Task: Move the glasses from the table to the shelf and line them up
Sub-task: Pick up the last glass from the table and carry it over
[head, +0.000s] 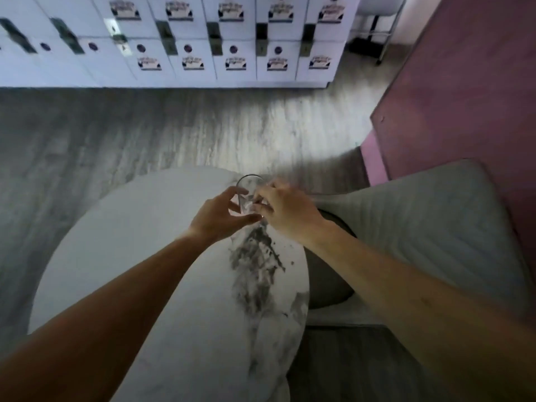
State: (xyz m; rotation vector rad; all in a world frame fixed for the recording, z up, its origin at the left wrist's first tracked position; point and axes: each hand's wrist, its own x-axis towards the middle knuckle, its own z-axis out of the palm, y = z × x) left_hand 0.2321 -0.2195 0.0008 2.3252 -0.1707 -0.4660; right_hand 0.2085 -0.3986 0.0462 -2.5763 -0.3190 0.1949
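Obs: one clear glass (250,192) at the far edge of the marble table (121,245), upright as far as the blur lets you judge. Whether its base is on the top or already lifted, you cannot tell.

Hands: your left hand (223,214) cups the near-left side, thumb and fingers curled round the wall. Your right hand (285,211) closes on the right side, fingertips at the lower wall. Both appear to be gripping the same glass. No other glasses in view; no shelf in view either, only lockers (203,39) across the floor and a grey seat (420,227) just right of the table.

Step, judged: pick-up of a glass, transfer not yet begun.

Risks:
- Glass sits near the rim; a sideways nudge from either hand could send it over onto the floor.
- Smooth wall, fingertip hold low down: likely to slip if you let one hand go before the other holds firm.
- Two hands pulling in different directions could tilt it.
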